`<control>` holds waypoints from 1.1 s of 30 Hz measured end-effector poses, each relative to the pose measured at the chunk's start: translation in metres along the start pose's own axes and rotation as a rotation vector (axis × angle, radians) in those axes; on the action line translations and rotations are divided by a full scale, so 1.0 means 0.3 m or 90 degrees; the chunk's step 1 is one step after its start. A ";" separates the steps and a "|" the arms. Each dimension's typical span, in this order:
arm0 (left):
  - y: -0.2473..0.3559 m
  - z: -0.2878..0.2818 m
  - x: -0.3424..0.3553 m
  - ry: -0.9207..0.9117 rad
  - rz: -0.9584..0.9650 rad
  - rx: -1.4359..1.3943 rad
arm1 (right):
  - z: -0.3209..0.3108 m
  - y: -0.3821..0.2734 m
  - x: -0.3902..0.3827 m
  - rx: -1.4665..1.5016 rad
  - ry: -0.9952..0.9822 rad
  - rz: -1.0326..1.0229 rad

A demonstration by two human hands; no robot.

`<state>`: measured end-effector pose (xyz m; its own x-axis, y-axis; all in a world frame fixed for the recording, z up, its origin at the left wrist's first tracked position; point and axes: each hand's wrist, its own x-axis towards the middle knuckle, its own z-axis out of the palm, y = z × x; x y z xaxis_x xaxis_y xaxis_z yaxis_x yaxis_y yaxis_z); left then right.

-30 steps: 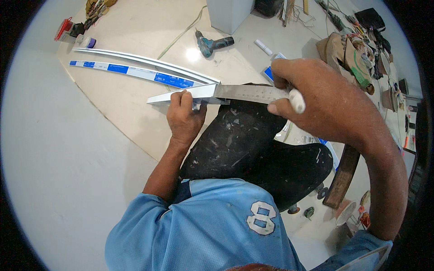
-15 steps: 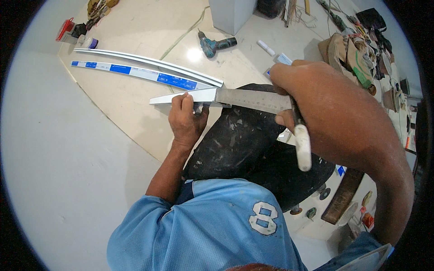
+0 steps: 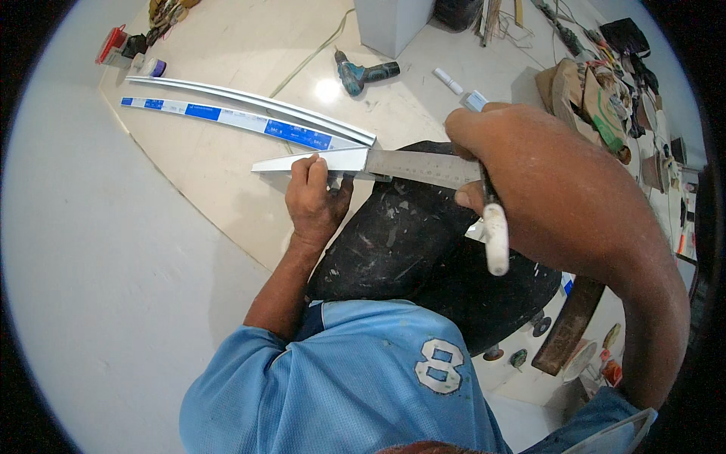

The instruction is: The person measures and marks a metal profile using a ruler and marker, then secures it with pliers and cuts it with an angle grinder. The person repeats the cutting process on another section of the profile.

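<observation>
My left hand (image 3: 314, 200) grips a white profile (image 3: 314, 159) from the near side, fingertips on its edge. A steel ruler blade (image 3: 420, 168) runs from the profile's right end into my right hand (image 3: 529, 181), which is closed around it and a dark handle with a white end (image 3: 496, 242). I cannot tell whether blade and handle are one tool. Beneath the blade is my dark, paint-spattered trouser leg (image 3: 382, 242). A long white rail (image 3: 249, 102) and a strip with blue-and-white film (image 3: 227, 117) lie just beyond the profile.
A teal drill (image 3: 355, 76) and white marker (image 3: 448, 80) lie on the cream floor (image 3: 197, 166). A pale box-like block (image 3: 386, 23) stands beyond. Piled bags and tools (image 3: 582, 98) line the right side; a dark wooden bar (image 3: 567, 325) lies near my right arm. A red-lidded container (image 3: 110, 45) sits far left.
Since a second ago, my right hand has shifted rightward and turned; the white-ended handle now points toward me. My left hand and the profile have moved slightly right.
</observation>
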<state>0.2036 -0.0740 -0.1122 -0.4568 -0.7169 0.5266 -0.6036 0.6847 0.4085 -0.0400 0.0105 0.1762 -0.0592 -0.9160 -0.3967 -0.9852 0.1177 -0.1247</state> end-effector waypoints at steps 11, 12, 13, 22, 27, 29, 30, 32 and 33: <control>-0.003 0.003 -0.005 -0.014 -0.032 -0.010 | -0.002 -0.006 0.054 0.045 -0.079 0.031; -0.004 0.000 -0.004 -0.010 -0.022 -0.011 | 0.006 -0.003 0.040 0.026 -0.041 0.006; -0.005 -0.003 -0.003 -0.005 -0.012 -0.012 | 0.018 0.004 0.021 0.007 -0.004 -0.019; 0.005 0.003 0.002 -0.028 -0.028 -0.017 | 0.032 0.013 0.102 0.013 -0.080 -0.004; -0.004 0.000 0.009 -0.005 0.012 0.006 | 0.006 -0.006 0.100 0.008 -0.103 0.028; -0.006 -0.001 0.008 -0.007 0.005 0.005 | 0.020 0.029 0.055 -0.003 -0.038 0.003; -0.007 0.004 0.010 -0.010 0.004 -0.004 | 0.014 0.049 0.024 -0.013 -0.012 -0.008; -0.001 0.016 0.020 -0.016 0.011 -0.011 | -0.016 0.094 -0.050 -0.024 0.039 -0.019; 0.000 0.015 0.025 -0.015 0.014 -0.003 | -0.027 0.113 -0.077 -0.027 0.061 -0.027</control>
<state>0.1974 -0.0800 -0.1116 -0.4857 -0.7045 0.5175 -0.5898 0.7011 0.4008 -0.0733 0.0325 0.1884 -0.0305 -0.9524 -0.3034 -0.9929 0.0638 -0.1004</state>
